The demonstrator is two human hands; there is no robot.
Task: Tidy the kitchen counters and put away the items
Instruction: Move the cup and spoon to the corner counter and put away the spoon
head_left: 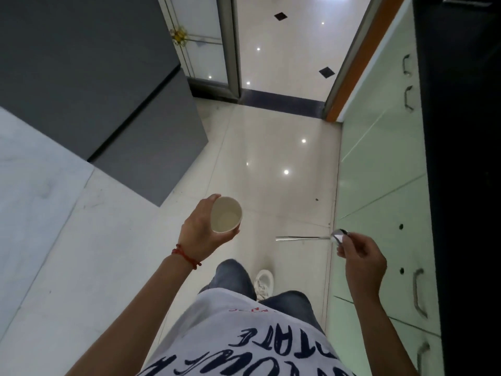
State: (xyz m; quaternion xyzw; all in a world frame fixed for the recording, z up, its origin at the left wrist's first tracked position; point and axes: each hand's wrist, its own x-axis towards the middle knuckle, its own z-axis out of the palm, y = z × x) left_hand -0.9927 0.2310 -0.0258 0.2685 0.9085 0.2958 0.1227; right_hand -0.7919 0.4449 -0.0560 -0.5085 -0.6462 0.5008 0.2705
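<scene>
My left hand point(199, 229) is wrapped around a white paper cup point(226, 215), held upright above the floor; the inside looks nearly empty. My right hand point(362, 257) pinches a metal spoon point(306, 238) by its bowl end, and the handle sticks out leftward toward the cup. Both hands are held out in front of my body, about a forearm's length apart.
A dark grey fridge point(95, 77) stands on the left beside a white counter point(35, 180). Pale green cabinet drawers point(385, 164) with metal handles under a dark countertop point(461, 158) line the right. A glossy tiled floor point(271, 158) leads to an open doorway point(284, 50).
</scene>
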